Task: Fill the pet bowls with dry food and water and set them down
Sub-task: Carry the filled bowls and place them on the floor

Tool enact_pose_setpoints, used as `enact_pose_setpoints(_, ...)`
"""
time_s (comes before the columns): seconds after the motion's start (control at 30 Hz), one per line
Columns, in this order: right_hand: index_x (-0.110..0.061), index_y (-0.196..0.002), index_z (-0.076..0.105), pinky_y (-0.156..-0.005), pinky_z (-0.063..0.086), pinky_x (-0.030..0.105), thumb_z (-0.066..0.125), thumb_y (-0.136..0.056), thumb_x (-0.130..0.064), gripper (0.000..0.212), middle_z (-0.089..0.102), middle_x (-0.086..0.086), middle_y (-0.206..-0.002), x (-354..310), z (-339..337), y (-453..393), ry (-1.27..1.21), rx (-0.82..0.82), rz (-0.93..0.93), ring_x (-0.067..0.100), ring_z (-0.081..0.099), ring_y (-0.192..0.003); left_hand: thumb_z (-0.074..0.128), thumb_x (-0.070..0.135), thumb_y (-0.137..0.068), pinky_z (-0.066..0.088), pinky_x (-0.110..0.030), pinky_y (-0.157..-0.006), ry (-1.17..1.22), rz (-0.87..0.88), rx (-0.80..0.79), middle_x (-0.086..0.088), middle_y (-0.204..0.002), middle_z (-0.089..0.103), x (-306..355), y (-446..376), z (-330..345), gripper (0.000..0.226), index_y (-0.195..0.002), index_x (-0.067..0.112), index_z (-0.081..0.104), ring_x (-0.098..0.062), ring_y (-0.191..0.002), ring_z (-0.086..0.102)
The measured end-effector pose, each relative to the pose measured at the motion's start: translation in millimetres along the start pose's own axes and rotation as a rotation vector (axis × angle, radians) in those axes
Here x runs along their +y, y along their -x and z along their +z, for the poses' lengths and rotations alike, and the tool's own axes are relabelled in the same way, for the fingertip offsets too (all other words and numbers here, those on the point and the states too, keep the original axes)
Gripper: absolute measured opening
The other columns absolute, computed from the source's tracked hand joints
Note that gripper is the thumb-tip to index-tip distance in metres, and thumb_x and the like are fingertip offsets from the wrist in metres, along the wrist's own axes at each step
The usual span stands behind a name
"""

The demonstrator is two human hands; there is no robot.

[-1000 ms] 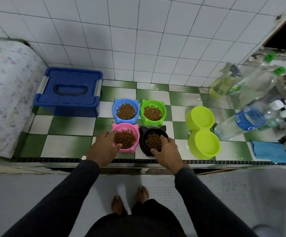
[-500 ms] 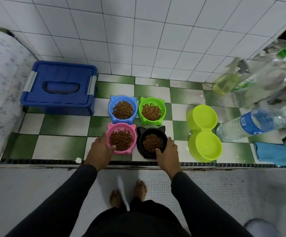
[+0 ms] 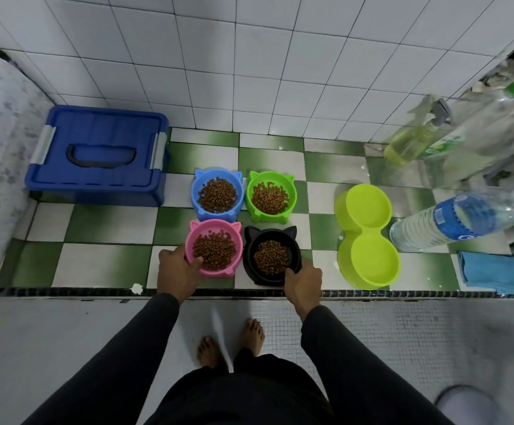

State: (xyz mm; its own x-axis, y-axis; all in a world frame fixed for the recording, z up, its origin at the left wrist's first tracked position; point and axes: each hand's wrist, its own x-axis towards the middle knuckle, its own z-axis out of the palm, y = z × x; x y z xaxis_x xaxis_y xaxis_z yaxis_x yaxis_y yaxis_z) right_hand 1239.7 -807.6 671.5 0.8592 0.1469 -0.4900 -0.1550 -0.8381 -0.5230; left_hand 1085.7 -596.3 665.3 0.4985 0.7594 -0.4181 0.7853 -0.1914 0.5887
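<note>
four cat-eared bowls are seen filled with kibble near the front edge of the tiled ledge (image 3: pixel 108 265). the pink bowl (image 3: pixel 213 248) is gripped at its rim by the left hand (image 3: pixel 178 271), the black bowl (image 3: pixel 271 256) by the right hand (image 3: pixel 304 281). the double bowl (image 3: pixel 367 237) appears unfilled; watering from the water bottle (image 3: pixel 452 220) is judged left.

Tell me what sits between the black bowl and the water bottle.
In the head view, the lime double bowl lies between the black bowl and the water bottle; its wells look empty of food.
</note>
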Motion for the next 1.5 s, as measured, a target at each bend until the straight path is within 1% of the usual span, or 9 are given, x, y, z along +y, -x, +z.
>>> enact_pose_setpoints(0.17,-0.003,-0.122,0.065,-0.088,0.054,0.041,0.063,-0.088,-0.01,0.035,0.068,0.021,-0.11,0,4,3,-0.126,0.037,0.02,0.038,0.061,-0.103,0.07,0.023,-0.097,0.055,-0.051,-0.095,0.09,-0.016,0.018,-0.022,-0.113,0.065,2,5,0,0.03,-0.123,0.008,0.066,-0.032,-0.096,0.066)
enact_pose_setpoints(0.33,-0.015,-0.119,0.055,-0.081,0.048,0.033,0.064,-0.088,-0.013,0.032,0.068,0.011,-0.109,-3,6,9,-0.302,0.067,0.058,0.028,0.061,-0.093,0.068,0.022,-0.098,0.049,-0.034,-0.081,0.23,0.001,0.07,-0.003,-0.108,0.073,5,14,-1,0.027,-0.125,0.019,0.065,-0.016,-0.091,0.065)
enact_pose_setpoints(0.5,-0.023,-0.125,0.048,-0.088,0.057,0.052,0.06,-0.09,-0.01,0.039,0.064,0.005,-0.113,-3,8,12,-0.549,0.003,0.137,0.031,0.064,-0.103,0.066,0.008,-0.097,0.058,-0.051,-0.094,0.598,-0.178,-0.009,-0.004,-0.107,0.076,3,16,-3,0.043,-0.133,0.032,0.064,-0.023,-0.102,0.072)
enact_pose_setpoints(0.63,-0.025,-0.127,0.051,-0.065,0.063,0.043,0.056,-0.09,-0.002,0.044,0.06,0.002,-0.117,-5,5,15,-0.822,-0.044,0.179,0.025,0.066,-0.102,0.063,-0.001,-0.096,0.06,-0.055,-0.091,0.877,-0.301,-0.037,-0.005,-0.127,0.07,6,17,-3,0.056,-0.146,0.022,0.056,-0.028,-0.106,0.074)
enact_pose_setpoints(0.7,-0.026,-0.125,0.052,-0.061,0.061,0.041,0.056,-0.091,-0.001,0.043,0.06,0.006,-0.119,-6,2,16,-0.874,-0.039,0.187,0.028,0.067,-0.102,0.062,-0.003,-0.096,0.064,-0.049,-0.082,0.966,-0.315,-0.04,-0.005,-0.124,0.071,8,19,-5,0.056,-0.146,0.021,0.056,-0.027,-0.097,0.077)
enact_pose_setpoints(0.93,-0.025,-0.135,0.05,-0.063,0.061,0.04,0.06,-0.091,-0.003,0.05,0.066,0.018,-0.116,-21,-20,22,-0.934,-0.04,0.142,0.032,0.069,-0.103,0.064,0.0,-0.094,0.062,-0.034,-0.068,1.129,-0.293,-0.003,-0.01,-0.117,0.072,23,28,-22,0.051,-0.139,0.025,0.059,-0.025,-0.095,0.076)
enact_pose_setpoints(1.1,-0.022,-0.135,0.051,-0.061,0.059,0.037,0.062,-0.089,0.001,0.052,0.069,0.017,-0.109,-55,-48,27,-1.084,-0.035,0.066,0.029,0.071,-0.1,0.062,0.002,-0.096,0.064,-0.042,-0.081,1.225,-0.215,0.016,-0.008,-0.125,0.069,49,29,-41,0.048,-0.138,0.026,0.06,-0.023,-0.094,0.074)
enact_pose_setpoints(1.23,-0.022,-0.127,0.054,-0.06,0.06,0.04,0.059,-0.091,0.003,0.044,0.067,0.015,-0.112,-86,-71,30,-1.155,-0.044,-0.009,0.021,0.073,-0.086,0.06,0.006,-0.098,0.063,-0.039,-0.077,1.258,-0.128,0.068,-0.007,-0.129,0.068,75,33,-63,0.042,-0.134,0.027,0.064,-0.029,-0.109,0.07)
enact_pose_setpoints(1.5,-0.024,-0.119,0.056,-0.06,0.058,0.035,0.061,-0.093,0.0,0.036,0.068,0.021,-0.114,-139,-110,35,-1.196,-0.097,-0.118,0.022,0.073,-0.086,0.063,0.01,-0.099,0.063,-0.043,-0.077,1.367,-0.038,0.13,-0.006,-0.124,0.072,116,35,-108,0.039,-0.136,0.022,0.062,-0.028,-0.108,0.073)
